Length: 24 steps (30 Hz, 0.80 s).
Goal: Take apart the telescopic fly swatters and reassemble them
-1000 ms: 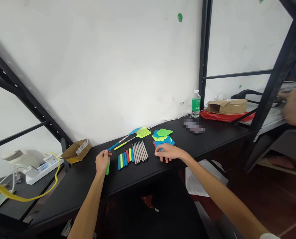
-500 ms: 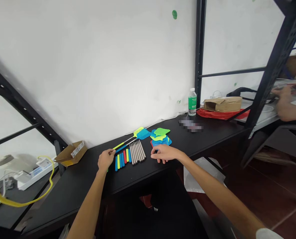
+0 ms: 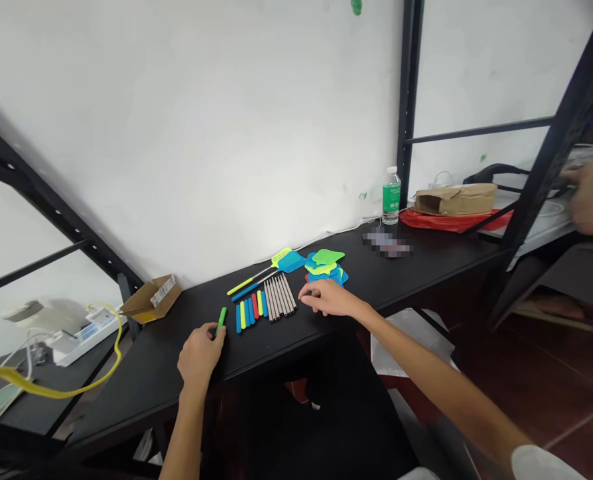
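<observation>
Within left fingers (image 3: 214, 331), green plastic handle (image 3: 221, 320), tip raised

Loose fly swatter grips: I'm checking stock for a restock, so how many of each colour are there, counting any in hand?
Blue grips: 4
Yellow grips: 2
Red grip: 1
Green grip, in the left hand: 1
Total: 8

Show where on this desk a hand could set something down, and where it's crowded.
Bare black desk lies between the cardboard box and the left hand, and right of the right hand. It's crowded at the coloured handles, metal rods, and mesh swatter heads.
</observation>
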Each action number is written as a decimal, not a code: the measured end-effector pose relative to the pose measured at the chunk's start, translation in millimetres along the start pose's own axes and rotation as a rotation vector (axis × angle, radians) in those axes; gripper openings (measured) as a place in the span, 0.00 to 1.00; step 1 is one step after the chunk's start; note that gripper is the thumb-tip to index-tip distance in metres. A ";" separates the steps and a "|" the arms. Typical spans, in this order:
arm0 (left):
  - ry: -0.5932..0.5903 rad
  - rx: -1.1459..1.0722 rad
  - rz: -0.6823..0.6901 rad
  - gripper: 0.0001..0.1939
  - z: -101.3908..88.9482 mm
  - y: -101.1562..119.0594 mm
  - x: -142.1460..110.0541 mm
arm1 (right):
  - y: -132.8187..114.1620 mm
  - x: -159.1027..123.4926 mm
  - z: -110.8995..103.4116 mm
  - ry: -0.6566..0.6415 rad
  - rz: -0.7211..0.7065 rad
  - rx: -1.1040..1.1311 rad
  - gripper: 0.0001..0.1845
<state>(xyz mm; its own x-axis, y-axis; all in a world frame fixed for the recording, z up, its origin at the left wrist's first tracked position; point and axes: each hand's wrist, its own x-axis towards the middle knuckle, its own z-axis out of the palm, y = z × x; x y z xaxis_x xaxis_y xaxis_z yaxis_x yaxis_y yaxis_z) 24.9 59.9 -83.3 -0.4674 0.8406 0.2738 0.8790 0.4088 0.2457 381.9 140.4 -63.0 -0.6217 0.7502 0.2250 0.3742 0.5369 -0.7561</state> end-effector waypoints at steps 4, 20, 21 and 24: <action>-0.049 -0.017 -0.023 0.21 -3.3 4.3 -6.9 | -4.8 2.2 24.1 0.160 -0.145 -0.284 0.15; -0.072 -0.065 -0.080 0.21 -8.3 7.4 -10.0 | -10.8 -0.1 38.0 0.177 -0.111 -0.534 0.14; -0.072 -0.063 -0.078 0.21 -8.5 7.6 -10.2 | -11.4 -0.4 39.2 0.182 -0.120 -0.542 0.15; -0.069 -0.063 -0.073 0.21 -9.2 8.3 -10.8 | -12.9 -0.3 41.7 0.172 -0.110 -0.578 0.14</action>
<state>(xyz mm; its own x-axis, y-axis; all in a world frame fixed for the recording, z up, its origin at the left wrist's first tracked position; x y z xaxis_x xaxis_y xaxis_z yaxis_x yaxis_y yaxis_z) 36.4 51.0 -75.7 -0.5206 0.8326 0.1891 0.8341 0.4486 0.3210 348.6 117.1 -78.9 -0.5756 0.7043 0.4156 0.6567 0.7009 -0.2783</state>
